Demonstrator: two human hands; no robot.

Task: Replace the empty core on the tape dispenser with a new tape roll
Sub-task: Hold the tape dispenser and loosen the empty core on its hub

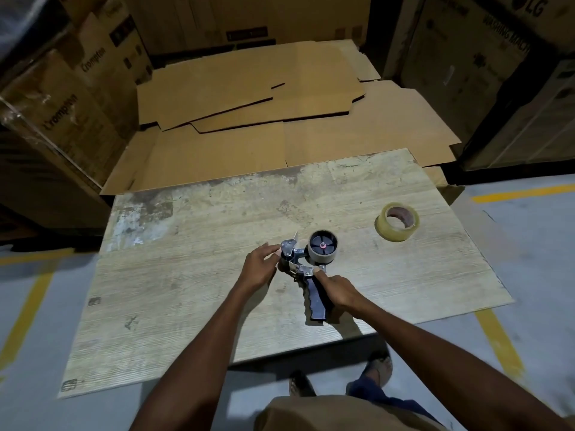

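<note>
1. Right hand (337,292): the fingers are curled round the upper part of the handle (315,303). 1 digit is stretched forward onto the metal frame just below the hub. The hand has firm hold of the tape dispenser (298,269).

2. Left hand (261,269): the fingers are bent and their tips close on the front plate of the dispenser, with the thumb underneath. It holds the front end and carries nothing else.

3. Dispenser: it lies on its side on the tabletop (186,275), between the 2 hands. Its long axis runs near to far, with the handle toward the person and the hub at the far end.

4. Empty core (320,260): it sits on the hub, just far of the right hand's stretched digit and right of the left hand's fingertips. Its open face points up, so its axis stands upright off the tabletop. Judgement: the core must come off straight upward, and either hand can reach it. The right hand is marginally nearer.

5. New tape roll (397,222): it rests on the tabletop to the far right, well apart from the dispenser, with its opening upward. It is untouched. It lies on the right hand's side, so that hand is the better placed to fetch it.

6. Status, as judged: the swap is not yet begun, since the core is on the hub.

7. Surroundings: flattened cardboard sheets (249,98) lie beyond the far edge of the tabletop.
</note>
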